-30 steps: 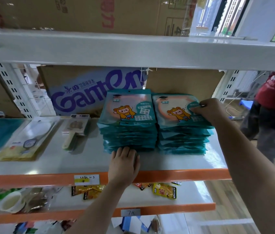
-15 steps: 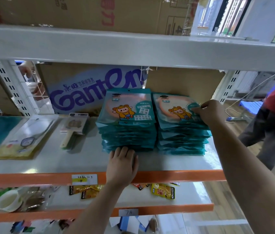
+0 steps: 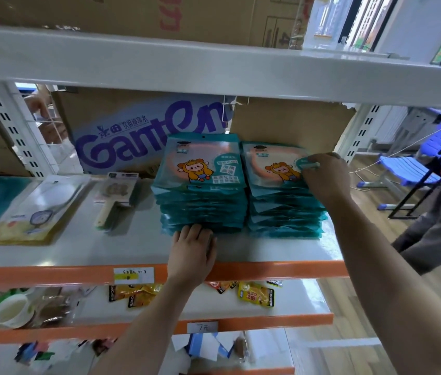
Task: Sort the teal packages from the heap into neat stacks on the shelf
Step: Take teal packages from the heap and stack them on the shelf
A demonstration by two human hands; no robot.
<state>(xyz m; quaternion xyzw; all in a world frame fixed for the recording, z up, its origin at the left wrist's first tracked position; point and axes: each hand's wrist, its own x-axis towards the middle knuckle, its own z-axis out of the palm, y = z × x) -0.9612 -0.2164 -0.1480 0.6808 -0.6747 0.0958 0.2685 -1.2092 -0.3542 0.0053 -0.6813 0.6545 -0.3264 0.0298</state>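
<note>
A: Shelf (image 3: 268, 250): white board, orange lip (image 3: 281, 269), cardboard box (image 3: 132, 139) at the back. What's on it?
B: Two teal stacks side by side, left stack (image 3: 200, 207) & right stack (image 3: 284, 212). Pkgs flat, face up, long axis front-to-back, hang-hole end rearward.
A: Hands?
B: Left hand (image 3: 192, 253) flat, fingers straight, tips at left stack's base. Right hand (image 3: 324, 177) curled round right stack's top right edge. Bare strip in front; right stack near shelf end.

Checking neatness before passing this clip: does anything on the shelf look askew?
Slightly. In the right stack the lower packages fan out, corners poking past each other, under the top package that the right hand grips. The left stack looks squarer; the left hand presses its front.
</note>
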